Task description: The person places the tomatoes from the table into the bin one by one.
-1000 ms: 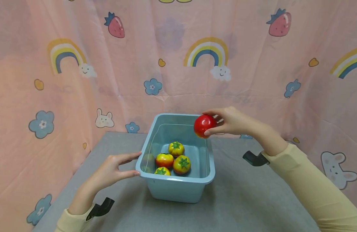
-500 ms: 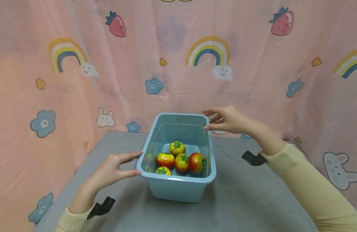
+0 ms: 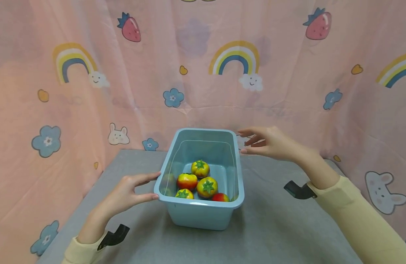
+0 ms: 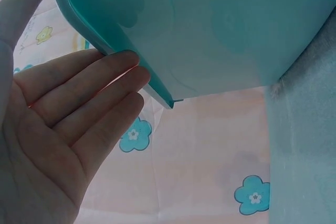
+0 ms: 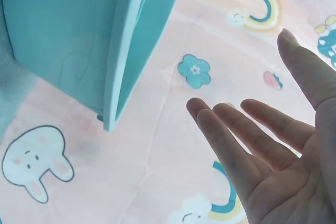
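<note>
A light blue plastic basin (image 3: 203, 216) stands on the table with several yellow-and-red tomatoes inside, among them one with its green star-shaped top turned up (image 3: 207, 187). Low at the near right corner shows a redder tomato (image 3: 221, 197), partly hidden by the front rim. My left hand (image 3: 128, 192) touches the basin's left rim with straight fingers and thumb; in the left wrist view its fingertips (image 4: 126, 59) rest along the rim. Outside the far right corner, my right hand (image 3: 270, 143) hovers with relaxed, spread fingers and holds nothing. The right wrist view shows its bare palm (image 5: 294, 187) apart from the basin.
A grey cloth (image 3: 275, 227) covers the table beneath the basin. Behind it hangs a pink curtain (image 3: 203, 91) printed with rainbows, flowers and rabbits. Each sleeve cuff carries a black wrist mount, such as the right mount (image 3: 300, 190).
My right hand has let go of the red tomato, which dropped into the basin and rolled to the near right corner. That hand has since moved right, off the rim. The left hand stays put.
</note>
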Demonstrator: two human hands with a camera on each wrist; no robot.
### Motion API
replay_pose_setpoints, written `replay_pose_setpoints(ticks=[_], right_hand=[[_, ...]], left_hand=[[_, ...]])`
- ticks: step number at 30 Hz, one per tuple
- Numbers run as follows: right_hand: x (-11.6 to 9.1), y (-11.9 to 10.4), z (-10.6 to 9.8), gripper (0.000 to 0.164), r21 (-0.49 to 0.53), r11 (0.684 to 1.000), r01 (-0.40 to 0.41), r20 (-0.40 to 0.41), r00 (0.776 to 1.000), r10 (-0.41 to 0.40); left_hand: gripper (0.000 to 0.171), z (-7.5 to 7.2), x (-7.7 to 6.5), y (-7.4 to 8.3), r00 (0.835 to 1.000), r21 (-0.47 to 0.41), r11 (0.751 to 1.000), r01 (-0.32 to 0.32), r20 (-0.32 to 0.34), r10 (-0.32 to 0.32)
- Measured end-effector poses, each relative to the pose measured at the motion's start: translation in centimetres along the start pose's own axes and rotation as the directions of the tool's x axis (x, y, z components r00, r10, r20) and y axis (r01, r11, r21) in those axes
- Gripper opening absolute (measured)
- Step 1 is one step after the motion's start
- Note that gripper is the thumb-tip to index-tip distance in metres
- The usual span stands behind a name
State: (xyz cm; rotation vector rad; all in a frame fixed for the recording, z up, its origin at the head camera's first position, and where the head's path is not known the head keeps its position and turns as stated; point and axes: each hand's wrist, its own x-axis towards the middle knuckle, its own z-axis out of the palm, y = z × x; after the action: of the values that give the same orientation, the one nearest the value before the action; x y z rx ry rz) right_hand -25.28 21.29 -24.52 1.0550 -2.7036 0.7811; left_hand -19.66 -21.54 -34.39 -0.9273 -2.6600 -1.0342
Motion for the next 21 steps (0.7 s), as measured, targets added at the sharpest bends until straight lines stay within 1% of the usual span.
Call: replay_pose_setpoints(ticks=[7,11,14,18,21], right_hand=[[-1.9,0.5,0.1,0.055,0.010,0.999,-0.038,-0.031,0.999,0.039],[-3.1,1.0,0.3,0.057,-0.005,0.996,-0.084,-0.040,0.996,0.084],[-4.0,1.4,0.3,0.057,-0.008,0.993,-0.121,-0.036,0.992,0.121],[-5.2,2.4,0.6,0.059,-0.012,0.985,-0.174,-0.033,0.984,0.174],[-6.2,3.5,1.1,0.061,-0.038,0.975,-0.217,-0.039,0.976,0.216]], left_hand=[[0.063,0.0,-0.1,-0.1,1.000,0.028,1.000,-0.012,-0.011,0.012],[0.062,0.1,-0.2,-0.2,1.000,0.046,0.999,-0.021,-0.018,0.021],[0.062,0.1,-0.3,-0.4,1.000,0.041,0.999,-0.020,-0.018,0.021],[0.062,0.0,-0.6,-0.7,0.999,0.029,1.000,0.007,-0.035,-0.006],[0.057,0.0,-0.8,-1.2,0.997,0.063,0.998,0.028,-0.073,-0.023]])
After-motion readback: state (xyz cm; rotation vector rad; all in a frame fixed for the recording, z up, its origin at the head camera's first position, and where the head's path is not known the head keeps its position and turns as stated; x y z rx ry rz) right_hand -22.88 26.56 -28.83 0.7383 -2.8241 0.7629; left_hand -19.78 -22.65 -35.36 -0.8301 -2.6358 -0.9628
